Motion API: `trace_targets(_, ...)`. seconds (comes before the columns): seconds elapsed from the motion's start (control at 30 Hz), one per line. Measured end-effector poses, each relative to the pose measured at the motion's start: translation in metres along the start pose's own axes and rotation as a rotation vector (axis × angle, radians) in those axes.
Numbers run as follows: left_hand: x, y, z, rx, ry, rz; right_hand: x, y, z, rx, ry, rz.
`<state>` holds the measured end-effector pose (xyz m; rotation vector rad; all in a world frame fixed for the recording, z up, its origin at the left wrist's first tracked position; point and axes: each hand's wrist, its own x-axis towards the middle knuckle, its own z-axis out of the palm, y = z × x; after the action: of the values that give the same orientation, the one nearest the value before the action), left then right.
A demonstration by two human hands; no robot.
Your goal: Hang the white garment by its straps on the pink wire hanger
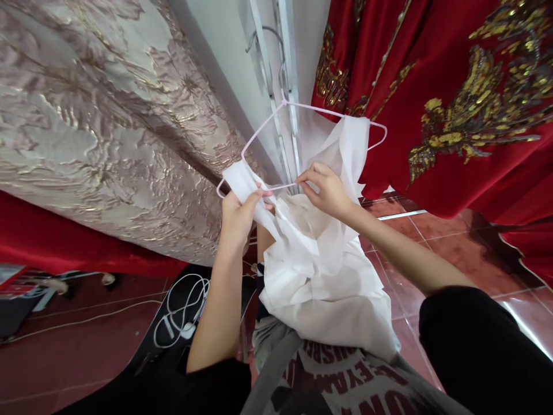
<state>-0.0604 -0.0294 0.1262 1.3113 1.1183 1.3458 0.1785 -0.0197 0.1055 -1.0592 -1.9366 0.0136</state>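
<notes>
A sheer white garment [311, 253] hangs from a pale pink clothes hanger [264, 125] and drapes down over my lap. My left hand [242, 216] is closed on the garment's left shoulder piece, close to the hanger's left end. The fingers of my right hand [326, 187] are pinched at the hanger's lower bar, near its middle. Whether a bit of cloth is also in that pinch I cannot tell. The garment's other shoulder lies over the hanger's right arm, behind my right hand.
White metal rails [268, 63] rise behind the hanger. Pinkish embossed fabric [108, 127] hangs on the left, and a red cloth with gold sequins [466, 115] on the right. A coiled white cable [185, 308] rests on a black surface at lower left. Reddish tiles [449, 248] cover the floor.
</notes>
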Motion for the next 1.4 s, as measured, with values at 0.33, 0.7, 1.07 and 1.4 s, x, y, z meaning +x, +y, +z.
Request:
trace_targets(0.33,0.018,-0.004,0.009,0.573,0.219,0.369,-0.002,-0.005,0.004,-0.013,0.022,-0.001)
trace_targets(0.7,0.015,-0.002,-0.004,0.531,0.272,0.372,-0.004,-0.005,0.005,0.01,0.001,0.03)
trace_targets(1.07,0.009,0.011,0.014,0.068,0.164,0.231,-0.004,-0.003,0.007,0.017,0.016,0.022)
trace_targets(1.4,0.041,0.055,-0.019,-0.402,0.176,0.066,-0.006,-0.017,0.01,0.086,0.015,0.072)
